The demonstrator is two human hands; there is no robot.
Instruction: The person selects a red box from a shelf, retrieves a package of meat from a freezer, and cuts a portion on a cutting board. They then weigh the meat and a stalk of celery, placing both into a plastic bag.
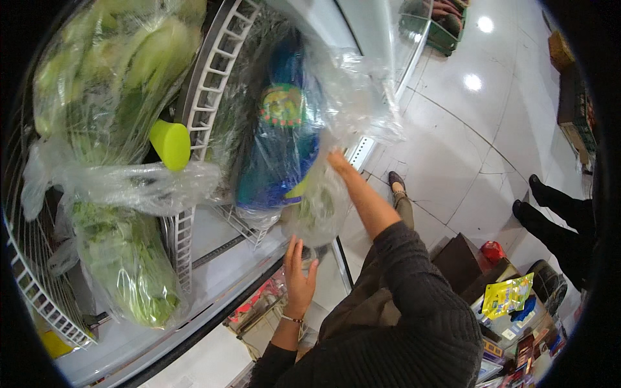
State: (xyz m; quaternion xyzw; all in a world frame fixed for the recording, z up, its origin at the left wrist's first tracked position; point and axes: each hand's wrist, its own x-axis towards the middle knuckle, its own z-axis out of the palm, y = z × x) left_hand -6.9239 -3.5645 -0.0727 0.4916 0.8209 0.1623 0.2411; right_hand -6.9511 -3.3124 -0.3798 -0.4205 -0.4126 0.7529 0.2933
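Observation:
My right hand [338, 159], blurred and partly hidden by film, grips a clear plastic bag [318, 206] with pale green produce inside. Below the bag is my left hand [299, 281], fingers spread, its fingertips at the bag's lower edge; contact is unclear. Just beyond, a blue printed plastic package [279, 145] lies in clear film beside a white wire rack divider [208, 97]. At left are bagged leafy greens [128, 262] and a larger bag of pale green vegetables [116, 77]. A lime-green plastic piece [171, 144] sits by the divider.
The metal edge of a refrigerated display case [194, 322] runs below the produce. A green crate [432, 34] of produce stands at top right on the tiled floor [465, 126]. Another person's legs [553, 223] are at right, near boxes and a yellow packet [507, 296].

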